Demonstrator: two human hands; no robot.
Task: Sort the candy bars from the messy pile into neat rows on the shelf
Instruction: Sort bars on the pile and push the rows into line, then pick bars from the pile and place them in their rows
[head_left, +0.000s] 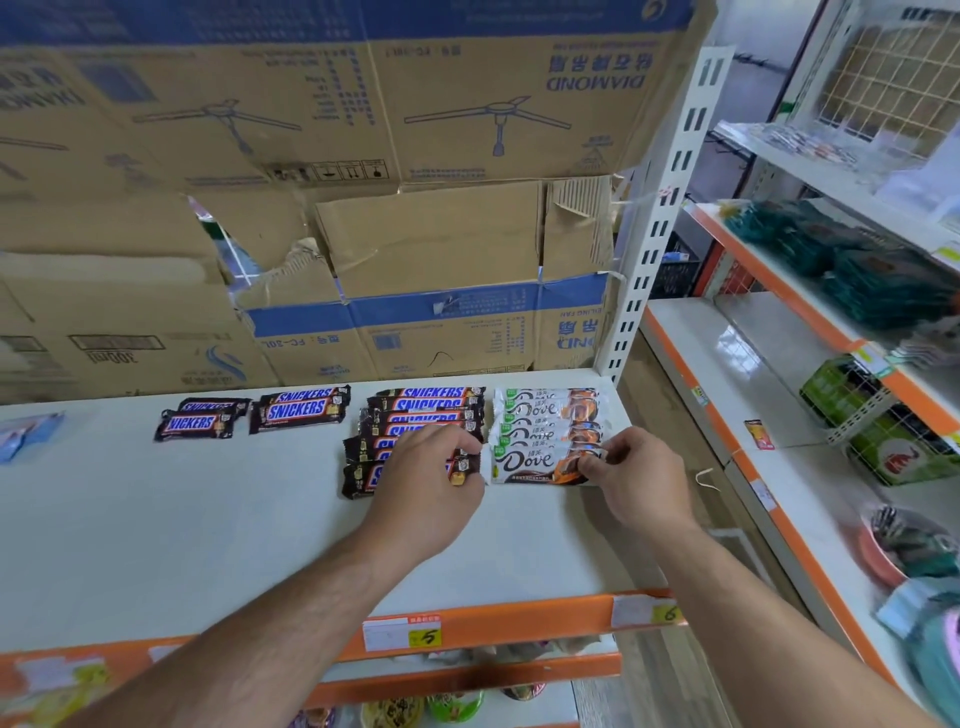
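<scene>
On the white shelf (208, 519), a column of several overlapping Snickers bars (426, 408) lies next to a column of white Dove bars (545, 415). My left hand (426, 478) lies over the nearest Snickers bars, its fingers curled round the right end of the front one (465, 465). At the right end of the front Dove bar (524, 462), my right hand (634, 467) pinches the wrapper. Further left, two small Snickers bars (200, 418) and two larger Snickers bars (298, 408) lie in loose pairs.
Flattened cardboard boxes (363, 208) form the back wall behind the shelf. A white slotted upright (660, 218) stands at the right corner. The shelf's orange front edge (519, 621) carries price tags. A blue packet (26, 434) lies far left. Another stocked shelf unit (831, 338) stands right.
</scene>
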